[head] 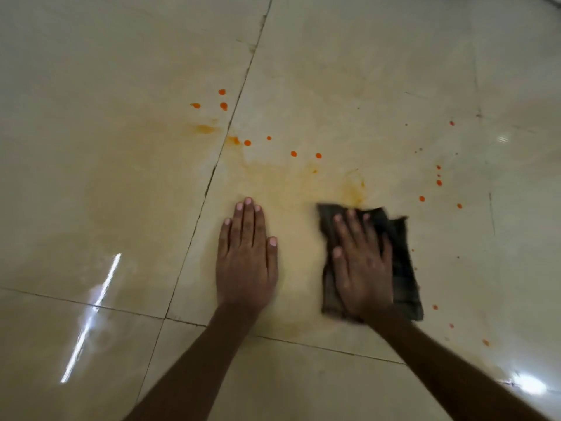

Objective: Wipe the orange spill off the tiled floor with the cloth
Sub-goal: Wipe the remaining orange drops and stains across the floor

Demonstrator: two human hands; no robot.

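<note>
While the right hand (361, 265) lies flat with fingers spread on top of the dark checked cloth (400, 268), pressing it to the floor rather than gripping it, the left hand (246, 259) rests palm-down and open on bare tile just left of the cloth, holding nothing; the cloth is a folded, roughly rectangular woven rag with frayed edges, blurred at its far corner. It sits on a glossy cream tiled floor (106, 177) whose large square tiles are divided by thin dark grout lines (212, 174); 1 such line runs diagonally well left of the cloth, another crosses just below it. The orange spill (353, 189) shows as a pale yellow-orange smear touching the cloth's far edge and spreading between the cloth and the left hand; round bright orange droplets (247, 143) are scattered beyond the cloth and to its right, apart from one another. White streaks of reflected light (103, 287) shine on the tile far left of the cloth; nothing lies between the cloth and the smear.
</note>
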